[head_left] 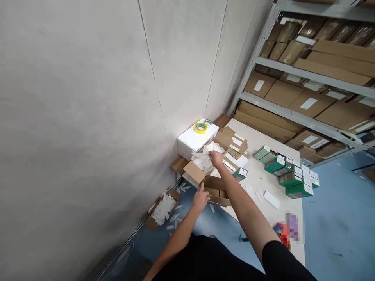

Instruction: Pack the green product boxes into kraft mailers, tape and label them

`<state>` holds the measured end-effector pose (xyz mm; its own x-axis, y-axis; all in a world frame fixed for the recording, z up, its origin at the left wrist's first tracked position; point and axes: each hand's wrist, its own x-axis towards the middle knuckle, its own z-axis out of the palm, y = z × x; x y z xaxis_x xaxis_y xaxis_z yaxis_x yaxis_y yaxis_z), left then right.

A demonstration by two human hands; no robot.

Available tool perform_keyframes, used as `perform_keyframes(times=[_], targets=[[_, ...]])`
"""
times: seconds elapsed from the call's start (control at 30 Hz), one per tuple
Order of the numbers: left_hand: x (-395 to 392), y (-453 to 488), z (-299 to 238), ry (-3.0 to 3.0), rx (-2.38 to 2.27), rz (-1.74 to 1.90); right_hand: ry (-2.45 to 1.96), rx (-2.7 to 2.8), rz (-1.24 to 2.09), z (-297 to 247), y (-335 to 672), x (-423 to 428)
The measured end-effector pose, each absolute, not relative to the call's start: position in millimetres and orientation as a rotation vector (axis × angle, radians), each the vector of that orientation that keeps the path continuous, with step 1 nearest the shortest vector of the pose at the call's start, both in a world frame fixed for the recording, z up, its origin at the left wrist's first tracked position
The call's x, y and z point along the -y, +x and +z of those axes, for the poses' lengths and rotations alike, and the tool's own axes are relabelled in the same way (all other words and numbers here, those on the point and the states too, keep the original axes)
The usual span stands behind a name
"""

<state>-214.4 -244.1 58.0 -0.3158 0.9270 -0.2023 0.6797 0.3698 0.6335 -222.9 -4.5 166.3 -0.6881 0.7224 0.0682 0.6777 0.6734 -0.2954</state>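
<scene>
My left hand (pixel 200 199) grips the near left edge of an open cardboard box (pixel 218 200) at the front of the table, one finger along its flap. Parts of the inside of this box are brown. Beyond it, my right hand (pixel 216 158) is closed at a heap of thin white packing pieces (pixel 202 159), its fingertips pinching one of them. The heap lies behind a raised cardboard flap (pixel 194 172); what holds the heap underneath is mostly hidden. A small green box (pixel 240 174) stands just right of my right forearm.
A white box (pixel 187 144) by the wall carries yellow-cored tape (pixel 200 128). Flattened cartons (pixel 231 140) lie behind. Several green boxes (pixel 290 178) stand on the white table (pixel 258 207). A carton of white pieces (pixel 163 209) sits on the floor; shelves (pixel 307 113) hold cartons.
</scene>
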Motion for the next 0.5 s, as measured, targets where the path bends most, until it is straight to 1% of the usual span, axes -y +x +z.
perform_keyframes(times=[0.13, 0.33, 0.43, 0.5], targets=[[236.7, -214.3, 58.5, 1.382, -2.077, 0.616, -0.989, 2.568, 0.339, 196.5, -226.0, -14.3], [234.5, -220.8, 59.9, 1.436, -2.065, 0.632, -0.888, 2.238, 0.374, 230.7, -220.6, -34.5], [236.3, -223.9, 61.9, 1.453, -2.061, 0.605, -0.868, 2.112, 0.383, 231.8, -209.3, -39.3], [236.6, -225.5, 64.0, 1.447, -2.055, 0.587, -0.961, 2.1, 0.365, 221.2, -199.2, -36.8]])
